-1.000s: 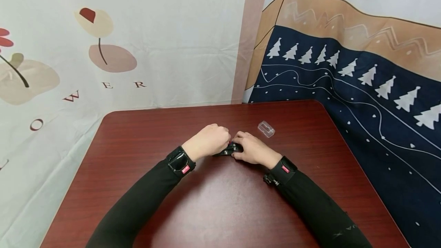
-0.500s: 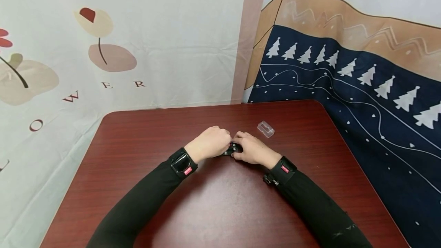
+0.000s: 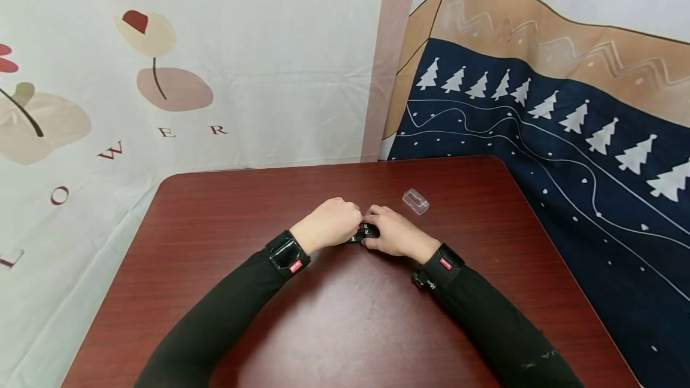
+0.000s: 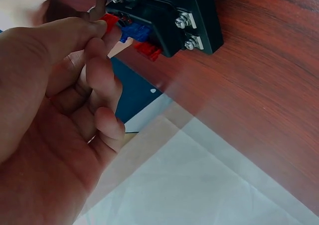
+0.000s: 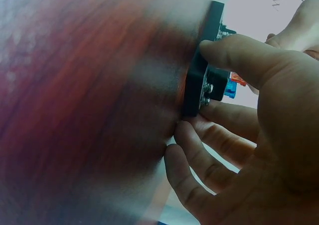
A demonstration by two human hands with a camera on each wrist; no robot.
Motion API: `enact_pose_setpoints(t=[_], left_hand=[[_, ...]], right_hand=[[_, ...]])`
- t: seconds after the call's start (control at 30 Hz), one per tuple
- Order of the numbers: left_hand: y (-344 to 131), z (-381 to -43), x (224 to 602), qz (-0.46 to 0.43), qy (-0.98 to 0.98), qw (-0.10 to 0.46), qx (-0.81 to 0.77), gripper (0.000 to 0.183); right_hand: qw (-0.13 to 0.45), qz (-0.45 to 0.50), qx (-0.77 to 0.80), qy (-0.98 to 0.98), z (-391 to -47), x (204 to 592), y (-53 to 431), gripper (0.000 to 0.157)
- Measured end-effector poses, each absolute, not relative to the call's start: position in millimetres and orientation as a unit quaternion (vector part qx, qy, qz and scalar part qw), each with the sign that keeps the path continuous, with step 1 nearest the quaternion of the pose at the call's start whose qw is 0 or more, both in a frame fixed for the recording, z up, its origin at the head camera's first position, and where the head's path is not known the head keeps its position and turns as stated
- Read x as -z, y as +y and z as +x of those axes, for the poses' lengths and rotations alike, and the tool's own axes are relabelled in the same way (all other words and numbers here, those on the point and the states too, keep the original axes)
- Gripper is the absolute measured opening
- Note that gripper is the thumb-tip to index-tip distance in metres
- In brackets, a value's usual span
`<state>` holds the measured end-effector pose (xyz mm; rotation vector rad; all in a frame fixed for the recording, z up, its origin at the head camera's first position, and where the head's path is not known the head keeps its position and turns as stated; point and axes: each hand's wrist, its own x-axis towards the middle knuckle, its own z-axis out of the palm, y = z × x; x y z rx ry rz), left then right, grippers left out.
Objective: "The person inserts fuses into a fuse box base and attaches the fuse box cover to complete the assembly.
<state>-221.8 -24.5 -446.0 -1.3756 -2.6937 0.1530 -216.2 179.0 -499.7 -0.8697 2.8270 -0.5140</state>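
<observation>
A black fuse block point(image 3: 369, 230) with screw terminals lies on the table between the two hands. In the left wrist view, the thumb and forefinger of my left hand point(image 3: 330, 222) pinch a red blade fuse point(image 4: 109, 21) at the block's socket row. How deep it sits in its slot is hidden. Beside it, a blue blade fuse point(image 4: 137, 32) and another red blade fuse point(image 4: 148, 50) stand in the block. My right hand point(image 3: 396, 233) grips the block at its edges, thumb point(image 5: 217, 50) on one side and forefinger on the other.
A small clear plastic box point(image 3: 416, 201) rests on the reddish-brown table point(image 3: 242, 208), beyond the right hand. Printed cloth backdrops point(image 3: 302, 76) hang behind and beside the table.
Over the last second, my left hand has shifted slightly right, toward the right hand, covering more of the fuse block. The right hand keeps its hold, nearly still.
</observation>
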Motion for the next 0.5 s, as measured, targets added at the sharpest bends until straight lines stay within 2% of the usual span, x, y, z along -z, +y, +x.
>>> enact_pose_setpoints(t=[0.5], left_hand=[[-23.3, -222.5, 445.1, -0.454, -0.888, 0.054, -0.042, 0.022]], right_hand=[[0.072, -0.286, 0.176, 0.939, -215.5, 498.3, 178.4, 0.049]])
